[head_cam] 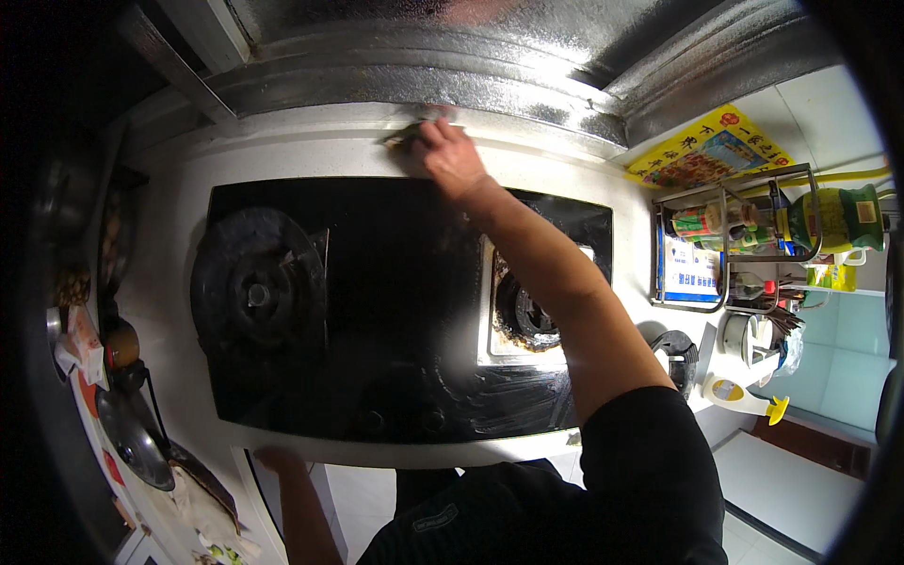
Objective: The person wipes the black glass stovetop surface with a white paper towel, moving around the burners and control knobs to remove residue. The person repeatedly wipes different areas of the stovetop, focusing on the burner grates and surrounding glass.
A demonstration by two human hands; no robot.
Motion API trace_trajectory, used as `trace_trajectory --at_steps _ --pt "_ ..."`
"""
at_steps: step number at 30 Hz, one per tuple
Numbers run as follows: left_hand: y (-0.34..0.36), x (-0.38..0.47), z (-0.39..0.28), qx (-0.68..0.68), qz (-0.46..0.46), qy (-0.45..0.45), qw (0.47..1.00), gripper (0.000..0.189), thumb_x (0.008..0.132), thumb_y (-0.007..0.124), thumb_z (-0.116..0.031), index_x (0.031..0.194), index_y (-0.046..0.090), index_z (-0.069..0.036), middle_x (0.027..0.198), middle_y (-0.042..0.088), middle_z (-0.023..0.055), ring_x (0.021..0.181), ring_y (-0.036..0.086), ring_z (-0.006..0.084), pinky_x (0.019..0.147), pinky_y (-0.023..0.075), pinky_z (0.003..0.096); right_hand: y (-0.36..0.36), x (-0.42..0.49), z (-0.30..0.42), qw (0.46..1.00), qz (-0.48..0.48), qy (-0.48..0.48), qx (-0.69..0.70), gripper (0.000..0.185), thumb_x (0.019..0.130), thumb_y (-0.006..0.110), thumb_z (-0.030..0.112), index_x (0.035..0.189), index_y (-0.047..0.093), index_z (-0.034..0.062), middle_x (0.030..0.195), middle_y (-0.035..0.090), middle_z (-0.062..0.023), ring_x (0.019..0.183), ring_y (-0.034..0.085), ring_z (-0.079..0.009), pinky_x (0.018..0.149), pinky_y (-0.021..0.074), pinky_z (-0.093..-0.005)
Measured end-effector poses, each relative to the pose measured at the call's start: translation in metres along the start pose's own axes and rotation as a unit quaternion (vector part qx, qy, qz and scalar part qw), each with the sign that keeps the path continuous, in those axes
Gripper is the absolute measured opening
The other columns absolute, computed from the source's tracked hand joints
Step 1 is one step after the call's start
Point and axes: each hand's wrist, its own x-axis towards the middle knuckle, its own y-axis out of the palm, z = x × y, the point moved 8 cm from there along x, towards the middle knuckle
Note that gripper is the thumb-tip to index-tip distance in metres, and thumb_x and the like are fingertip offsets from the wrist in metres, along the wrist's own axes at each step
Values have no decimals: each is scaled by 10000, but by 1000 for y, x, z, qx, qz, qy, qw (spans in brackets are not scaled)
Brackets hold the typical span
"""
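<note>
Stretched over the cooktop, my right hand [448, 155] presses a dark scouring pad or cloth [402, 139] against the white ledge [318, 148] behind the stove. Motion blur hides the pad's exact shape. Below lies a built-in black glass gas cooktop [395, 282]. Its left burner [258, 293] carries a round dark ring. Brown grime coats the metal drip tray [494, 339] of the right burner [526, 311], partly covered by my forearm. Wet streaks show on the glass at front right. My left hand [279, 459] is at the counter's front edge, dim, its fingers unclear.
At right stand a metal rack [727, 212] with bottles, a black round burner part [678, 360] and a spray bottle [738, 399] with a yellow trigger. Along the left are a pan lid [134, 441] and a brown jar [122, 344]. Silvery sheeting [424, 85] borders the back.
</note>
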Motion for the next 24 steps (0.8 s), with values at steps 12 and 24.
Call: trace_trajectory --at_steps 12,24 --pt "7 -1 -26 270 21 65 960 469 1076 474 -389 1428 638 -126 1484 605 102 1355 567 289 1101 429 467 -34 -145 -136 996 24 82 8 338 772 646 98 1092 756 110 1155 637 -65 1066 603 -274 905 561 -375" --pt "49 -36 -44 891 93 249 369 445 1057 510 -418 1394 676 -179 1450 637 70 1340 583 277 1080 437 477 -50 -231 -216 973 21 232 -7 218 804 629 42 963 748 133 1080 647 -53 1038 617 -304 855 570 -416"
